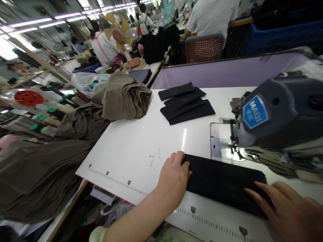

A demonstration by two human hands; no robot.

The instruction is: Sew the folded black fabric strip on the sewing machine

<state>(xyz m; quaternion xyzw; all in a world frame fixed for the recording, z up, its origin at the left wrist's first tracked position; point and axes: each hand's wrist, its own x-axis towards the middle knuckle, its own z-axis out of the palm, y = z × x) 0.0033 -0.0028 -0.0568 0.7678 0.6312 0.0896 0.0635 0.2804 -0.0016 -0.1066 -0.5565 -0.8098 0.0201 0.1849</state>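
The left hand (174, 178) lies with its palm down on the left end of a long, flat, folded piece of black fabric (222, 183), the fingers curled over the edge so that the grip pinches the cloth lightly; the right hand (290, 210) rests open and flat on the right end of the same piece, fingers stretched and grasping nothing, only pressing. The black piece lies on the white tabletop (141, 148), between the two hands and just in front of the needle area of the grey sewing machine with a blue label (275, 114), its far edge near the metal plate (220, 141) but, as far as I can see, not yet under the presser foot. I judge that the step in hand is the aligning and smoothing of the folded piece before stitching. The next move would call for both hands to slide the cloth away from the body, keeping the edges even, until the far edge meets the foot. Beyond the left grip, well apart, lie a small stack of similar black fabric pieces (186, 102) and a pile of folded brown-grey cloth (123, 97). A printed ruler strip (209, 220) runs along the tabletop edge just below both hands.
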